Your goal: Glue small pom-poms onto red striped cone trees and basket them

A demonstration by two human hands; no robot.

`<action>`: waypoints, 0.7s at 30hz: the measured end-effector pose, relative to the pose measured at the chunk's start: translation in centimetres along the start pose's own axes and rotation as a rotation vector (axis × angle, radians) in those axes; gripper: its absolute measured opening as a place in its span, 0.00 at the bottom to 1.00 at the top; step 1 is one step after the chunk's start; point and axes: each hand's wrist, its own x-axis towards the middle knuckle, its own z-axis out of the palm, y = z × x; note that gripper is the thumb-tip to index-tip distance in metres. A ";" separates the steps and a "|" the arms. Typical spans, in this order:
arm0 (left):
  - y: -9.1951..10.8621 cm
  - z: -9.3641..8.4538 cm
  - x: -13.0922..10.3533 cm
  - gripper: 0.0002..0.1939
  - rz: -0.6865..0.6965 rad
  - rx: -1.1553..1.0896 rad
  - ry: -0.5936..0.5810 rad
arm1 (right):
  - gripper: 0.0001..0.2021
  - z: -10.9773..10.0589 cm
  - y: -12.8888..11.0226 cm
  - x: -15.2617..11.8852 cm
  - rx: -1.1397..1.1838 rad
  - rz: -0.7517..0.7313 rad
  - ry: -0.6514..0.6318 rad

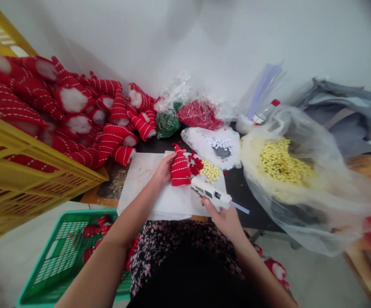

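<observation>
My left hand (pixel 166 168) grips the left side of a red cone-shaped cloth piece (pixel 181 169) with white stitched stripes, which stands point away from me over white paper (pixel 143 171). In my right hand (pixel 222 216) is a white glue gun (pixel 209 192), a glue stick jutting from its back end. The gun's nozzle is close to the lower right edge of the red cone; whether they touch I cannot tell. Small red pompoms (pixel 194 164) and yellow pompoms (pixel 210 171) lie in piles just right of the cone.
Stuffed red pieces (pixel 110 139) fill a yellow crate (pixel 40 171) at left. Below is a green basket (pixel 48 256). Bags of green (pixel 167 124), red (pixel 201 114), white (pixel 220 145) and yellow bits (pixel 281 164) line the back and right, beside a bottle (pixel 265 113).
</observation>
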 end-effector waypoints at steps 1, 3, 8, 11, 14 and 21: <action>0.0 0.0 -0.1 0.23 0.000 -0.003 -0.001 | 0.15 0.0 0.1 0.0 -0.033 -0.013 0.003; 0.1 0.0 -0.1 0.24 0.002 -0.001 -0.007 | 0.16 0.0 0.2 -0.1 -0.079 -0.032 0.003; 0.1 0.2 -0.2 0.24 -0.005 0.006 -0.003 | 0.16 0.1 -0.3 -0.2 -0.085 -0.033 -0.036; 0.1 0.2 -0.2 0.24 -0.002 0.008 0.007 | 0.16 0.2 -0.5 -0.1 -0.079 -0.010 -0.050; 0.1 0.2 -0.2 0.24 -0.004 0.008 -0.001 | 0.16 0.2 -0.6 -0.1 -0.067 0.008 -0.064; 0.1 0.4 -0.2 0.23 -0.021 -0.009 0.010 | 0.17 0.3 -0.4 -0.2 -0.025 0.028 -0.071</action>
